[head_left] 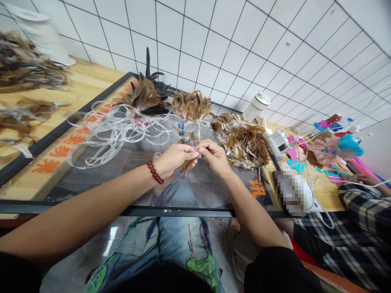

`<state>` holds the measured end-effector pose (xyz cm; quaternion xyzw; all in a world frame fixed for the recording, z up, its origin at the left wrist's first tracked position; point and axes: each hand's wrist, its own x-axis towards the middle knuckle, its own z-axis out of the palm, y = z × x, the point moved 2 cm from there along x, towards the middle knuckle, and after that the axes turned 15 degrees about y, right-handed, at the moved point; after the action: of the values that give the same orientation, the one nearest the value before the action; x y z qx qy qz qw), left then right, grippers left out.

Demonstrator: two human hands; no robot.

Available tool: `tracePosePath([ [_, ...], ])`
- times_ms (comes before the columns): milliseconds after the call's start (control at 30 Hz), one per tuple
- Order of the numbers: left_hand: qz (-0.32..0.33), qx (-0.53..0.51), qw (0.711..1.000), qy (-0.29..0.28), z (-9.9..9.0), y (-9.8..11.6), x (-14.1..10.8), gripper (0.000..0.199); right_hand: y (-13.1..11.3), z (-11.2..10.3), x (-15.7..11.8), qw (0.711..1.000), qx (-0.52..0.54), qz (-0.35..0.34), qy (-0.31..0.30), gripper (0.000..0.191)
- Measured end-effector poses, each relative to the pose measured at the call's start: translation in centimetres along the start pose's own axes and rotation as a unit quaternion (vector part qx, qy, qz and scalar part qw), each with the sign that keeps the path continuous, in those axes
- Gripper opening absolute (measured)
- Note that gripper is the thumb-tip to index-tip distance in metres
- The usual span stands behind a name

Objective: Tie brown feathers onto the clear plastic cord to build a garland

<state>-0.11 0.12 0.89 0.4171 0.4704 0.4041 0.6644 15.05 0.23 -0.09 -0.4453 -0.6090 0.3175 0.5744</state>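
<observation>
landmark: the black-framed clear panel [189,211] with orange characters lies flat on the light wooden desk [88,77].
left hand: the left hand [179,158], a dark red round-bead bracelet [154,171] on its wrist, is raised over the middle of the panel, thumb and fingers closed around a small bunch of brown and grey feathers [189,138].
right hand: the right hand [215,156], also over the middle of the panel, has its thumb and forefinger pinched together, touching the left fingertips; what, if anything, it grips is too small to tell.
feathers in hand: the small bunch juts out beyond and below the left hand, above the panel's middle.
ribbon: a loose tangle of translucent white flat ribbon [119,126] lies on the panel's left half.
feather row: a brown bundle with long black plumes [143,91], a tan-brown bundle [191,106] and a broad brown-and-white heap [241,140] line the panel's far side, left to right.
left of the panel: brown and grey loose feathers [27,65] sit on the desk near a white spool [39,34].
right of the panel: pink and blue petal-shaped pieces [332,150] and white cables lie on the desk, a person in a plaid sleeve [363,199] beside them.
far right corner: a white lidded cylinder [257,105] stands tilted in view beside the panel.
</observation>
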Motion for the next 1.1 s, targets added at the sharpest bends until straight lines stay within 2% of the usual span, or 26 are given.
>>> tracePosePath([
  [100, 0.000, -0.021, 1.000, -0.015, 0.1, 0.3, -0.1, 0.002, 0.1, -0.2, 0.1, 1.000, 0.011, -0.004, 0.022, 0.024],
  [200, -0.010, -0.060, 0.998, -0.033, 0.4, 0.6, -0.3, 0.007, 0.0, -0.3, 0.0, 0.999, -0.005, -0.007, 0.046, 0.022],
  [300, -0.022, -0.066, 0.997, -0.039, 0.5, 0.5, -0.3, 0.010, -0.6, 0.0, 0.0, 0.997, -0.038, -0.042, 0.051, 0.020],
  [367, -0.010, -0.049, 0.999, -0.019, 0.3, 0.5, -0.2, 0.014, -0.7, 0.0, 0.1, 0.995, -0.051, -0.057, 0.057, 0.019],
  [433, 0.009, -0.046, 0.999, 0.014, -0.1, 0.6, 0.0, 0.015, -0.3, -0.3, 0.3, 0.993, -0.057, -0.047, 0.087, 0.019],
  [567, 0.054, -0.115, 0.988, 0.089, -1.1, 1.5, 0.5, 0.012, 1.3, -1.7, 0.8, 0.977, -0.136, -0.030, 0.163, 0.019],
  [633, 0.073, -0.143, 0.980, 0.118, -1.3, 1.9, 0.7, 0.013, 1.8, -2.0, 0.8, 0.964, -0.213, -0.050, 0.149, 0.016],
  [700, 0.077, -0.156, 0.976, 0.131, -1.4, 1.9, 0.8, 0.014, 2.0, -1.8, 0.7, 0.951, -0.279, -0.074, 0.110, 0.015],
  [867, 0.065, -0.164, 0.976, 0.128, -1.0, 1.4, 0.9, 0.011, 2.0, -0.4, 0.4, 0.919, -0.384, -0.088, 0.026, 0.012],
  [1100, 0.072, -0.177, 0.973, 0.126, -1.3, 1.1, 1.3, 0.009, 2.0, -1.4, 0.7, 0.919, -0.375, -0.084, 0.082, 0.021],
])
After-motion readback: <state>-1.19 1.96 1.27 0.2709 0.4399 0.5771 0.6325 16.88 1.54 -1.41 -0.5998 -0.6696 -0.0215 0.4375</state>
